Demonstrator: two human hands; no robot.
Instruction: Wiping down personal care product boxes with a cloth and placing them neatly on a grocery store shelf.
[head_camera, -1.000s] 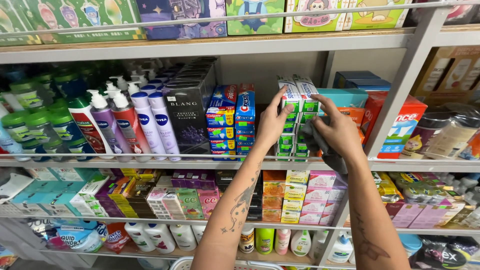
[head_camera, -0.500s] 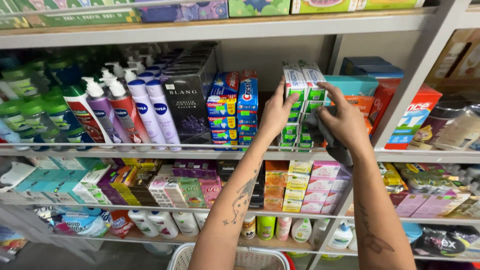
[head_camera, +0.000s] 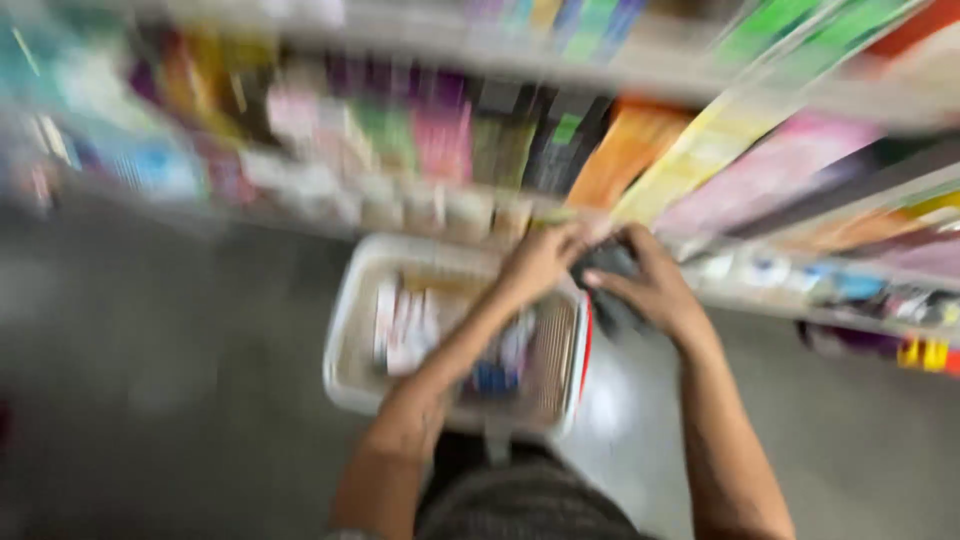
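Both hands meet at frame centre over a white plastic basket (head_camera: 350, 350) of blurred packs: left hand (head_camera: 540, 265) and right hand (head_camera: 655, 290) close their fingers around a dark blurred object (head_camera: 610, 262)

Basket (head_camera: 350, 340): white, red edge. Floor (head_camera: 150, 400): grey. Shelf packages (head_camera: 630, 150): orange, yellow, pink, green, purple; blurred.

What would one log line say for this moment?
view: blurred | left hand and right hand: together above basket rim | held: dark item, unclear
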